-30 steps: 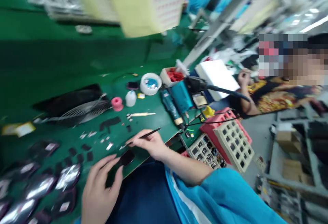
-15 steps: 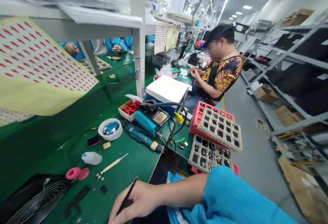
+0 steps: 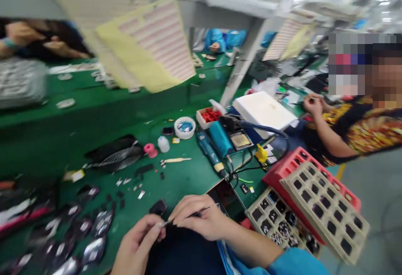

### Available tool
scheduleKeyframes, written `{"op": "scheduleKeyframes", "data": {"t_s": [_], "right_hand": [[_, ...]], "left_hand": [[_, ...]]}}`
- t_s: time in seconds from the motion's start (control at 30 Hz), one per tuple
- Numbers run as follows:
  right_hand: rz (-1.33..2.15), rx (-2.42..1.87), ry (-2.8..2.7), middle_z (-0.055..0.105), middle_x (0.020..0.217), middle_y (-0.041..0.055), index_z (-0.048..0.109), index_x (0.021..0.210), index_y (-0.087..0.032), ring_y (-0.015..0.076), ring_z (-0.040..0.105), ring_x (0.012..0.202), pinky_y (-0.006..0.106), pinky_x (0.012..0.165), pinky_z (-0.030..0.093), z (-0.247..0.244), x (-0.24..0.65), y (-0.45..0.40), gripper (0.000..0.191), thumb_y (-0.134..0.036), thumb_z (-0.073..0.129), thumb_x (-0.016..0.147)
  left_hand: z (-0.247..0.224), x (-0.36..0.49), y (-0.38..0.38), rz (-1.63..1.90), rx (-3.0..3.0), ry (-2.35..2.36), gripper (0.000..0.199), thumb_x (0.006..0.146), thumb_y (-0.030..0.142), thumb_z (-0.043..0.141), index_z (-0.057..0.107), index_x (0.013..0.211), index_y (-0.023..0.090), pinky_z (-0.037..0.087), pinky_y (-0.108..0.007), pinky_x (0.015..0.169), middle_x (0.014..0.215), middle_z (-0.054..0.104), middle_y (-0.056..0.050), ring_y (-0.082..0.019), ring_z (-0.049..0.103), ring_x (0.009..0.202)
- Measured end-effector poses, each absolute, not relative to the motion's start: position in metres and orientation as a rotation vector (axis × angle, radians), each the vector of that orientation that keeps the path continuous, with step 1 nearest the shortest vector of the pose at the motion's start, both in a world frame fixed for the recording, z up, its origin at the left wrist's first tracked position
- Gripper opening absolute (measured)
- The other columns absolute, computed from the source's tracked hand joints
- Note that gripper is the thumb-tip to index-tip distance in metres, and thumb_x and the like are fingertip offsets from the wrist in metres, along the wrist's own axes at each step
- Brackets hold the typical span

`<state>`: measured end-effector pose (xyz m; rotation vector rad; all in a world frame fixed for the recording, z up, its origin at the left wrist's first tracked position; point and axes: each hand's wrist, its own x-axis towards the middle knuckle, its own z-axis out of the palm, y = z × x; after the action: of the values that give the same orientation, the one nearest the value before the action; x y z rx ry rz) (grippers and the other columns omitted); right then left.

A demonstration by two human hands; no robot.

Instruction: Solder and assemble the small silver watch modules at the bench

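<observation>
My right hand (image 3: 199, 216) is closed around thin dark tweezers (image 3: 196, 214), just past the front edge of the green bench (image 3: 176, 178). The tips of the tweezers point left, toward my left hand (image 3: 141, 239). Thumb and fingers of my left hand pinch a small thing at those tips, too small and blurred to name. A dark device part (image 3: 158, 207) lies on the bench right behind my hands. A pale wooden-looking stick tool (image 3: 177, 160), a white bottle (image 3: 163, 144) and a pink spool (image 3: 150, 150) are farther back.
Dark shiny parts (image 3: 94, 250) lie at left. A blue screwdriver (image 3: 211, 153), a white round dish (image 3: 184, 128) and a red-filled box (image 3: 209, 118) stand behind. Beige compartment trays (image 3: 328, 203) and a red tray (image 3: 282, 166) are at right, near a person (image 3: 354, 128).
The view has swung left and down. My left hand now shows, and my right hand with the tweezers is beside it, above my lap.
</observation>
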<state>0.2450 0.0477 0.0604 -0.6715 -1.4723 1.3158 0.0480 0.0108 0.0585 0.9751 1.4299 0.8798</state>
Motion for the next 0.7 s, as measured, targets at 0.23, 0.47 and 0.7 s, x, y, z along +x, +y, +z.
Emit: {"op": "scheduleKeyframes", "data": {"t_s": [0.23, 0.47, 0.7], "right_hand": [[1.396, -0.682, -1.407, 0.083, 0.095, 0.0062, 0.082, 0.101, -0.028, 0.0213, 0.079, 0.087, 0.037, 0.079, 0.064, 0.051, 0.252, 0.036, 0.013, -0.023, 0.073, 0.094], [1.434, -0.650, -1.432, 0.083, 0.099, 0.0072, 0.081, 0.106, -0.027, 0.0223, 0.078, 0.091, 0.039, 0.082, 0.063, 0.051, 0.247, 0.035, 0.018, -0.017, 0.072, 0.094], [1.449, -0.623, -1.453, 0.083, 0.100, 0.0063, 0.081, 0.109, -0.028, 0.0229, 0.078, 0.093, 0.041, 0.083, 0.063, 0.049, 0.246, 0.033, 0.020, -0.018, 0.071, 0.095]], "left_hand": [[0.063, 0.048, 0.000, 0.866, 0.911, 1.287, 0.032, 0.085, 0.050, 0.069, 0.067, 0.075, 0.020, 0.046, -0.027, 0.068, 0.069, 0.061, -0.001, -0.016, 0.054, 0.068], [0.055, 0.043, -0.006, 0.876, 0.963, 1.286, 0.027, 0.088, 0.044, 0.065, 0.064, 0.076, 0.019, 0.044, -0.027, 0.067, 0.068, 0.061, -0.001, -0.015, 0.054, 0.067], [0.048, 0.040, -0.008, 0.879, 0.943, 1.249, 0.027, 0.091, 0.043, 0.064, 0.064, 0.078, 0.019, 0.044, -0.025, 0.069, 0.070, 0.061, 0.000, -0.014, 0.055, 0.070]]}}
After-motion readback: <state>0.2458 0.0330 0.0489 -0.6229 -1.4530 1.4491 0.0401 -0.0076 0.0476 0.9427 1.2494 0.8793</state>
